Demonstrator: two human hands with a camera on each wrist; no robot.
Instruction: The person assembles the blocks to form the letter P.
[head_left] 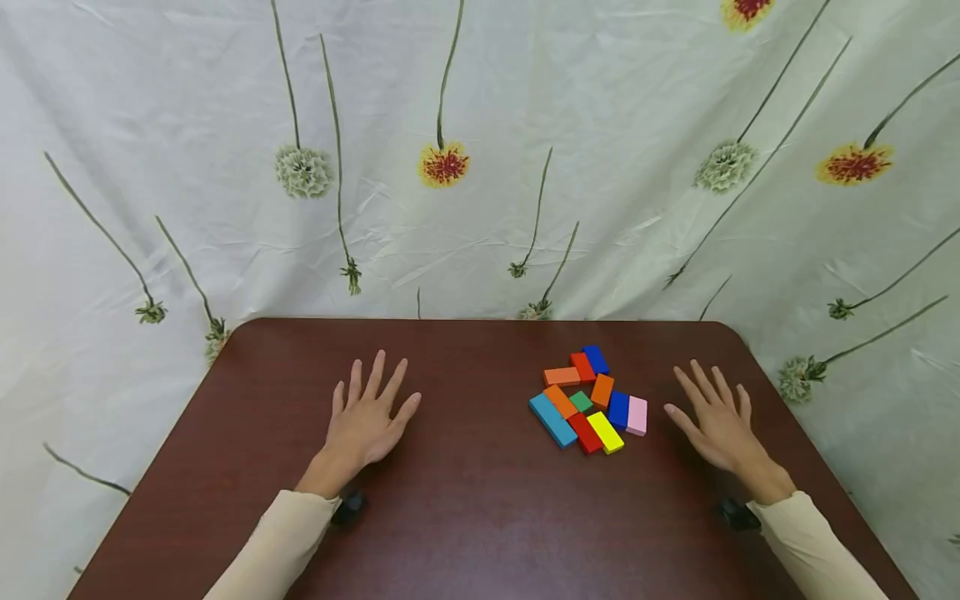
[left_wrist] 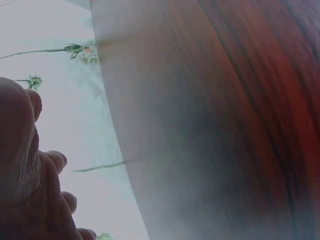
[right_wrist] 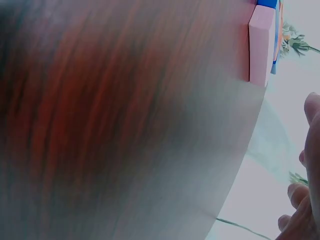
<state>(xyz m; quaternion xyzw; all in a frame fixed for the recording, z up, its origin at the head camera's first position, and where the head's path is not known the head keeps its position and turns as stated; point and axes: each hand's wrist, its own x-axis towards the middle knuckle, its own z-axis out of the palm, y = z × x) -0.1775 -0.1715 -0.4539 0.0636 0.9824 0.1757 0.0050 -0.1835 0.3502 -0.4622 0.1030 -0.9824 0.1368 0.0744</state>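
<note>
My left hand (head_left: 365,421) is spread palm down over the left part of the table, fingers straight and apart, holding nothing. On the right side, my right hand (head_left: 722,425) is spread the same way, just right of a cluster of coloured blocks. Nearest to it lies a pink block (head_left: 637,415), beside a blue block (head_left: 618,409). A yellow block (head_left: 605,432), a red block (head_left: 585,433) and a light blue block (head_left: 553,420) form the near side. Orange blocks (head_left: 562,377), a small green block (head_left: 581,402) and another red and blue pair lie farther back.
The dark brown wooden table (head_left: 465,508) has rounded far corners. Behind it hangs a white cloth (head_left: 480,242) printed with flowers. A dark wrist camera (head_left: 349,507) sits at the left cuff, and another camera (head_left: 739,514) at the right cuff.
</note>
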